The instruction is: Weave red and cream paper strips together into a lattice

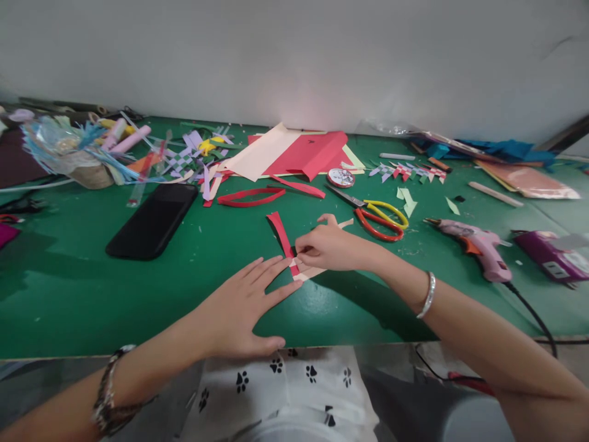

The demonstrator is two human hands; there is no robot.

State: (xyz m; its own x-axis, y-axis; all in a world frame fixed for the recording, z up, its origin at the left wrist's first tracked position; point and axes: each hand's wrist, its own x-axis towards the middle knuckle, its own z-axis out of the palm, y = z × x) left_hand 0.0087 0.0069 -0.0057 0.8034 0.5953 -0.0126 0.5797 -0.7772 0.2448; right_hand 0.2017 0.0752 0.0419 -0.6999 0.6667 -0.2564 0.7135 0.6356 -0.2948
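Observation:
On the green table, a red paper strip (281, 236) crosses a cream paper strip (311, 272) just in front of me. My left hand (246, 301) lies spread on the tabletop, its index and middle fingertips touching the strips at their crossing. Over the cream strip, my right hand (329, 245) is bent with thumb and index finger pinched together at the crossing. The paper between those fingers is mostly hidden by the hand. One end of the cream strip sticks out beyond the right hand. Beside that hand lie scissors (375, 215) with red and yellow handles.
A black phone (154, 222) lies at the left. A pink glue gun (476, 245), its cord trailing off the front edge, and a purple device (552, 255) are at the right. Red sheets (294, 156), a red paper loop (251, 197) and woven paper strips (184, 156) lie behind.

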